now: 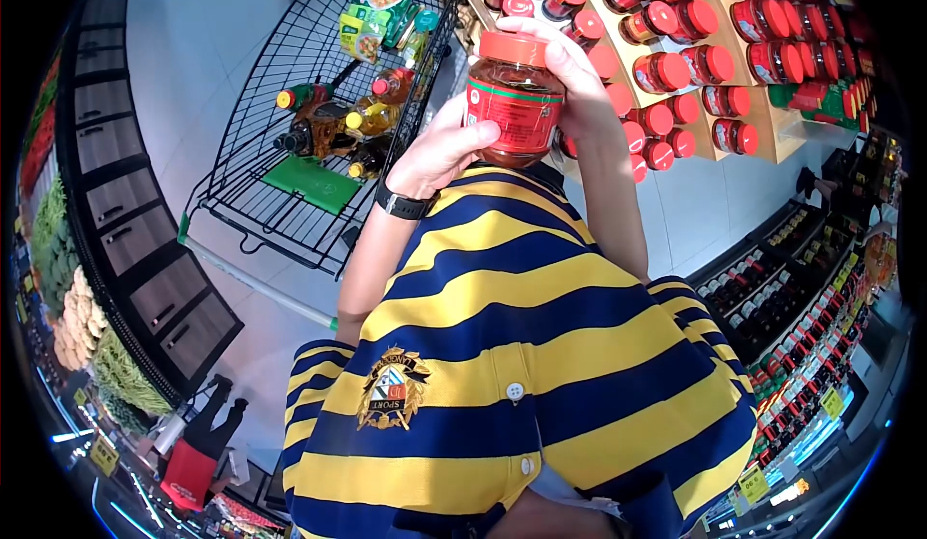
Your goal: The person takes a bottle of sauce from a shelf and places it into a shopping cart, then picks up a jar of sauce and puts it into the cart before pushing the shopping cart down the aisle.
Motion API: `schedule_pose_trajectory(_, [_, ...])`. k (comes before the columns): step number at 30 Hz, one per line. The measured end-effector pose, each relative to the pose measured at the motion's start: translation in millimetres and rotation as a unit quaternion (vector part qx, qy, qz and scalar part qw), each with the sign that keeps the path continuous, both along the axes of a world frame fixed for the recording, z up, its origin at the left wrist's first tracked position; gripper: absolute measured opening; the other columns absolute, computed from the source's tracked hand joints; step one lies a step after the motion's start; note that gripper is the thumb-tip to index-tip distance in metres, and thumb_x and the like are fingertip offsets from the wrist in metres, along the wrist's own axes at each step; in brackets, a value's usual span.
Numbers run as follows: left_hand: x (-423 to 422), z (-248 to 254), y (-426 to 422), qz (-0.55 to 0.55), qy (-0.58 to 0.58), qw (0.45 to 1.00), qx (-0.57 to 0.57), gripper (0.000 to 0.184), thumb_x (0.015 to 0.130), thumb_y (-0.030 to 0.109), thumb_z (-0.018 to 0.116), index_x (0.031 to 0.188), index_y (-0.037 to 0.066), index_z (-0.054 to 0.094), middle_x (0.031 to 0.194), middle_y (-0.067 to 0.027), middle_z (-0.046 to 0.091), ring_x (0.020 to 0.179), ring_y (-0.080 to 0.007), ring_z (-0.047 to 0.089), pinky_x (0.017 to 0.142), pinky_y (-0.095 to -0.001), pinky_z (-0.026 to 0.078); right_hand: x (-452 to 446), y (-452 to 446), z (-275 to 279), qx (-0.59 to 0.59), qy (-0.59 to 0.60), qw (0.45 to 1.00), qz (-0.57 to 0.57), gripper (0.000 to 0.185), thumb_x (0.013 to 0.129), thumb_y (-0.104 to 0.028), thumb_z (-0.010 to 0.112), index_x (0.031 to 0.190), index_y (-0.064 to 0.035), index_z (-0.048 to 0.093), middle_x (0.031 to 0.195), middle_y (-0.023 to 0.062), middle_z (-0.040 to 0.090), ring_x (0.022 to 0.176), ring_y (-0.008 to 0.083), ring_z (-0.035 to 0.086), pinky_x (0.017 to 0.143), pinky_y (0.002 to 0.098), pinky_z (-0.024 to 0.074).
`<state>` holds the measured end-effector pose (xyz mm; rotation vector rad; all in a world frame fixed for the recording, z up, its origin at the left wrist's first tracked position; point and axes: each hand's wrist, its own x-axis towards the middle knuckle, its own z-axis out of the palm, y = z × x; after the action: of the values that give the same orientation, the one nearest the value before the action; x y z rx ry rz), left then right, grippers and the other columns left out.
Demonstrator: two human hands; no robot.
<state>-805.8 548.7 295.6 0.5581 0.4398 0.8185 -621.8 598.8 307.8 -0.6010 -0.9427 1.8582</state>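
Note:
A glass jar (pixel 515 119) with a red lid and a red label is between my two hands, in front of my striped shirt. My left hand (pixel 446 148), with a black watch at the wrist, has its fingers around the lower side of the jar, thumb on the label. At the lid and upper right side, my right hand (pixel 576 75) grips the same jar. The jar's far side is hidden. Just beyond it stand rows of similar red-lidded jars (pixel 662 72) on a wooden shelf.
To the left is a black wire shopping cart (pixel 253 104) holding several bottles (pixel 372 114) and green packets (pixel 362 35). Vegetable shelves (pixel 121 370) line the far left. A person in red (pixel 190 471) is at the lower left. Bottle shelves (pixel 772 278) stand at the right.

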Motion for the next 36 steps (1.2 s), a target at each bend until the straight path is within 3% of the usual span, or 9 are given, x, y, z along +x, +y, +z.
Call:
schedule_pose_trajectory(6, [-2,1,2,0.037,0.096,0.993,0.05,0.074,0.077,0.023,0.081,0.136,-0.001,0.043,0.126,-0.0108,0.058,0.114,-0.0178,0.058,0.097,-0.0328,0.048,-10,-3,-2,0.015,-0.061,0.997,-0.035,0.051,0.09,-0.031,0.068,0.127,0.0006,0.05,0.116,0.0123,0.061,0.104,0.0184,0.06,0.091,0.0327,0.05])
schedule_pose_trajectory(10, [-1,11,4,0.115,0.292,0.94,0.131,0.078,0.061,0.017,0.087,0.126,0.0,0.048,0.119,-0.0108,0.061,0.108,-0.0191,0.06,0.096,-0.0333,0.048,-23,-7,4,0.044,-0.144,0.986,-0.071,0.061,0.081,-0.023,0.079,0.128,-0.0001,0.049,0.115,0.0108,0.062,0.107,0.0175,0.06,0.094,0.0318,0.0493])
schedule_pose_trajectory(12, [-3,12,1,0.165,0.433,0.858,0.222,0.085,0.058,0.022,0.09,0.128,0.0,0.046,0.119,-0.0126,0.06,0.11,-0.022,0.06,0.096,-0.0345,0.047,-28,-11,13,0.031,-0.173,0.982,-0.073,0.07,0.073,-0.018,0.083,0.131,-0.0004,0.047,0.117,0.0113,0.061,0.109,0.018,0.059,0.095,0.0323,0.0487])
schedule_pose_trajectory(14, [-6,7,0,0.185,0.432,0.851,0.236,0.09,0.056,0.023,0.092,0.129,0.002,0.045,0.12,-0.0133,0.059,0.112,-0.0238,0.059,0.097,-0.0353,0.047,-33,-14,15,0.088,-0.223,0.967,-0.086,0.079,0.066,-0.013,0.085,0.132,-0.0001,0.046,0.121,0.0124,0.059,0.11,0.0186,0.059,0.096,0.0327,0.0485])
schedule_pose_trajectory(15, [-9,7,-1,0.193,0.424,0.848,0.254,0.09,0.056,0.023,0.092,0.129,0.002,0.045,0.121,-0.0129,0.059,0.113,-0.0235,0.059,0.097,-0.0355,0.047,-36,-16,20,0.086,-0.236,0.964,-0.084,0.089,0.058,-0.008,0.086,0.136,0.0006,0.043,0.125,0.0129,0.057,0.113,0.0203,0.058,0.098,0.0338,0.0476])
schedule_pose_trajectory(22, [-19,0,-9,0.23,0.393,0.846,0.278,0.09,0.056,0.022,0.091,0.13,0.003,0.045,0.121,-0.0125,0.057,0.114,-0.0229,0.058,0.1,-0.0365,0.046,-39,-22,19,0.233,-0.26,0.936,-0.049,0.109,0.048,-0.014,0.091,0.142,0.0004,0.037,0.129,0.0124,0.056,0.121,0.0214,0.054,0.104,0.0344,0.0424])
schedule_pose_trajectory(30, [-44,-3,-5,0.138,0.325,0.882,0.312,0.09,0.067,0.008,0.084,0.143,0.002,0.036,0.14,-0.0125,0.047,0.129,-0.019,0.047,0.109,-0.0344,0.038,-49,-32,20,0.331,-0.419,0.839,-0.107,0.102,0.049,-0.024,0.094,0.136,-0.0004,0.047,0.125,0.0148,0.059,0.115,0.0262,0.059,0.1,0.0373,0.0466])
schedule_pose_trajectory(32, [-55,-17,-10,0.101,0.148,0.961,0.211,0.089,0.074,0.0,0.076,0.149,0.003,0.029,0.148,-0.0104,0.038,0.136,-0.0195,0.039,0.11,-0.0323,0.037,-54,-36,16,0.34,-0.446,0.822,-0.102,0.101,0.049,-0.027,0.094,0.135,-0.0014,0.048,0.125,0.0158,0.059,0.114,0.0282,0.06,0.1,0.0385,0.0467])
schedule_pose_trajectory(36, [-84,-23,-27,0.027,-0.04,0.997,0.064,0.076,0.087,0.017,0.067,0.15,0.003,0.026,0.149,-0.0129,0.037,0.135,-0.0225,0.042,0.104,-0.0399,0.045,-66,-48,20,0.312,-0.447,0.837,-0.053,0.098,0.051,-0.021,0.093,0.134,0.001,0.048,0.123,0.0186,0.062,0.112,0.0299,0.062,0.095,0.0383,0.0506])
